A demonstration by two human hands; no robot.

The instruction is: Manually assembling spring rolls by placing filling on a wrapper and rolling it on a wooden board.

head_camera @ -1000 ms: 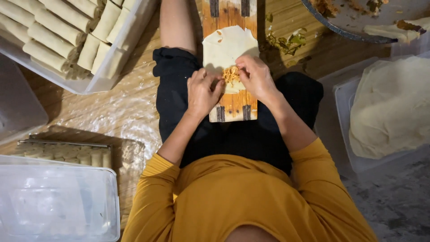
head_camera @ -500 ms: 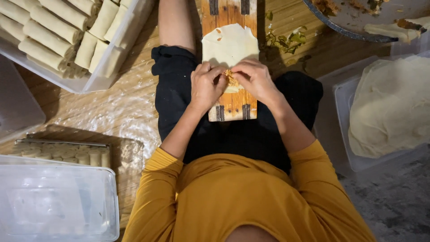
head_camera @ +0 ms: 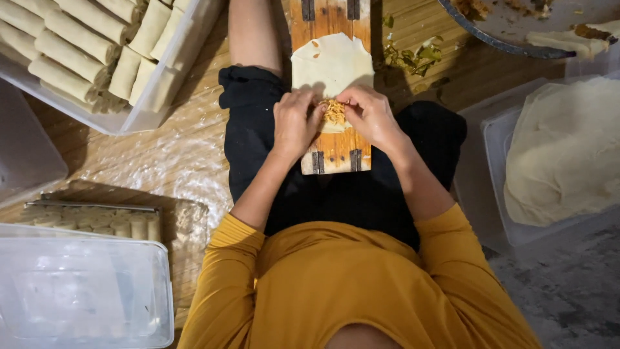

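**Rolling on the lap: filling goes into a thin wrapper**

Sitting on a mat (head_camera: 161,148) covered with clear plastic sheet, a person in a mustard top works with everything inside arm's reach, apparently so that nothing needs a stretch. A tub (head_camera: 478,148) on the right holds a stack of pale wrappers (head_camera: 562,148), lying flat and loose so one can be peeled off. At upper left, a clear tray (head_camera: 171,106) carries finished rolls (head_camera: 71,45) packed side by side in rows, which likely keeps them from unrolling. A lidded clear box (head_camera: 77,291) sits at lower left, with a further line of rolls just behind it. The rim of a metal bowl (head_camera: 510,29) shows at the top right, near green scraps (head_camera: 410,58) on the mat. A wooden board (head_camera: 336,152) rests lengthwise across the thighs, giving a firm, flat surface close to the body. One wrapper (head_camera: 332,61) lies spread on it, its near edge lifted over a small heap of shredded filling (head_camera: 334,111). The left hand (head_camera: 297,123) and right hand (head_camera: 371,116) are close together, fingers pinching that near edge on either side of the filling, thumbs tucked in to hold the heap in place.
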